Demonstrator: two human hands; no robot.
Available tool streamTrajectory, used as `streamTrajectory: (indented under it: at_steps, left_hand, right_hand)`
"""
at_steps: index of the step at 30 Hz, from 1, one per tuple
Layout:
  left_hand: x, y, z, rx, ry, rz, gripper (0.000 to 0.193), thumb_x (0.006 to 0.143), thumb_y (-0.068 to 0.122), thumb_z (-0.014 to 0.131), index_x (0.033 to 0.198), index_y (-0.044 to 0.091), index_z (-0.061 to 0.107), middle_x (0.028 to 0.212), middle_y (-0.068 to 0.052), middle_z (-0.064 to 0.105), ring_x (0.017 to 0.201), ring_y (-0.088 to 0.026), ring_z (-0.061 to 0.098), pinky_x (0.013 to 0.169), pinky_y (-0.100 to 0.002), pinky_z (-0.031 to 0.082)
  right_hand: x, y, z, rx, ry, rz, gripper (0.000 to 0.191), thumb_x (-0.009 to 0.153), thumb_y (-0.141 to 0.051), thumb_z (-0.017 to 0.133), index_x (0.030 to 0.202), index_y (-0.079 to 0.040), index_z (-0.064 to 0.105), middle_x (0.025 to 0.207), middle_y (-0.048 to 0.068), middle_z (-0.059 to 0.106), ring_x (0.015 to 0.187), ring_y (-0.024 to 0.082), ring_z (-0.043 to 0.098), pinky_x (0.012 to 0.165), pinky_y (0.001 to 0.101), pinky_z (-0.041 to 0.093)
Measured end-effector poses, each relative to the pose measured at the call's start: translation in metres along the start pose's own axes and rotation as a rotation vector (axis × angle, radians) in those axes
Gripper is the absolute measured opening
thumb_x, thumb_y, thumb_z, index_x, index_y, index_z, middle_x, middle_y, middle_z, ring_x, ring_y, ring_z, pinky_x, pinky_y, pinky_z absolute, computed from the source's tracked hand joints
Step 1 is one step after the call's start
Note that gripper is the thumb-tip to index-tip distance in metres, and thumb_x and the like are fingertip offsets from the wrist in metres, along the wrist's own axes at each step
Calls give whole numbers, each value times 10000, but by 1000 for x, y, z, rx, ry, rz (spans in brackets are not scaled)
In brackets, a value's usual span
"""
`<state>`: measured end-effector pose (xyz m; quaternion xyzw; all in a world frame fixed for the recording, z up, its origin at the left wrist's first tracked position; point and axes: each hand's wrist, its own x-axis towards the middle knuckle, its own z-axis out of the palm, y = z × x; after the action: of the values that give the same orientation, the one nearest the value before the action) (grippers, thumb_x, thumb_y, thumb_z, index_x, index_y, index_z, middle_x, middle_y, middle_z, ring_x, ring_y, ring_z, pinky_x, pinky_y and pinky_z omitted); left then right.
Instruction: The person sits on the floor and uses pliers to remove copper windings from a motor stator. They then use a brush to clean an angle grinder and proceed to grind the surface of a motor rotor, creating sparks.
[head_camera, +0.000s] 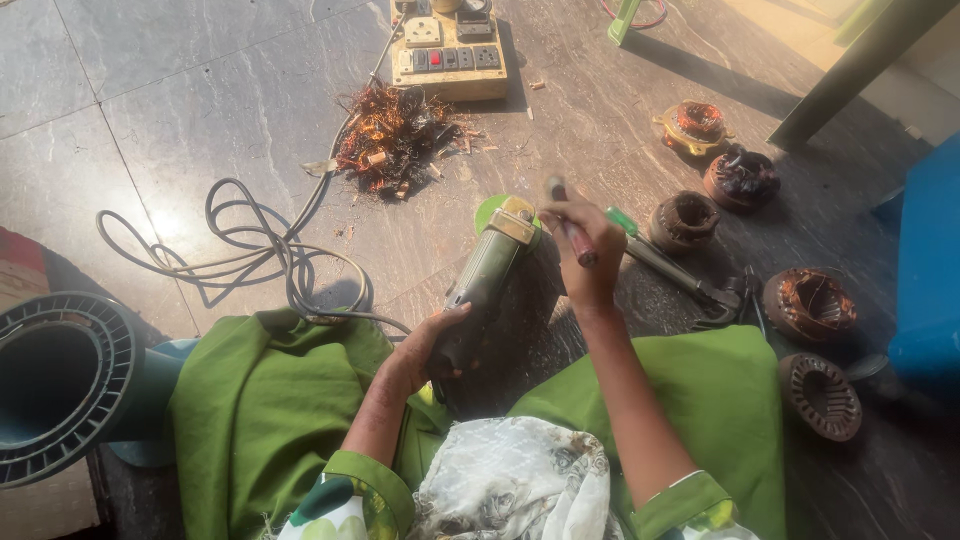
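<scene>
Your surroundings, noted:
- Wooden switchboard (449, 50) with sockets, top centre on grey stone floor (180, 110).
- Heap of tangled copper wire (392, 137) just below it.
- Grey cable (250, 250) looped loosely left of centre.
- Five wound stators at your right: (693, 124), (741, 177), (684, 220), (809, 304), (820, 395).
- Green-handled tool (660, 258) near third stator.
- Ribbed teal fan housing (60, 385) at far left.
- Blue object (930, 270) at right edge.

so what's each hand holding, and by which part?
Left hand grips the angle grinder by the rear of its body. Right hand pinches a red-handled tool around the middle of its handle.
</scene>
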<state>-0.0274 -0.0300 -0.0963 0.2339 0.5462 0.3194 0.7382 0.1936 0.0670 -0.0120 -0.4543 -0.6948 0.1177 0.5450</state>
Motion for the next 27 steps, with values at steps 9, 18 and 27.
streamTrajectory:
  at_steps: [9, 18, 27]
  left_hand:
    - [11, -6, -5, -24, -23, -3, 594, 800, 579, 681, 1202, 142, 700, 983, -47, 775, 788, -161, 735, 526, -305, 559]
    - [4, -5, -2, -17, -1, -14, 636, 798, 577, 690, 1265, 146, 662, 1013, -41, 759, 796, -156, 732, 525, -300, 546]
    - [-2, -2, 3, 30, 73, -78, 670, 766, 592, 690, 1293, 185, 625, 998, -46, 776, 730, -182, 727, 512, -279, 545]
  right_hand:
    - [6, 9, -76, 928, -456, 579, 212, 846, -191, 845, 987, -49, 778, 1043, 100, 798, 986, 202, 783, 905, 361, 662]
    - [-37, 63, -100, 25, 384, 60, 241, 1034, -113, 789, 1233, -16, 695, 1269, 201, 726, 1229, 283, 716, 1071, 378, 587]
    - [-61, 93, -164, 680, 1024, 816, 488, 983, -345, 652, 1341, -100, 428, 1319, 166, 595, 1156, 291, 688, 921, 447, 631]
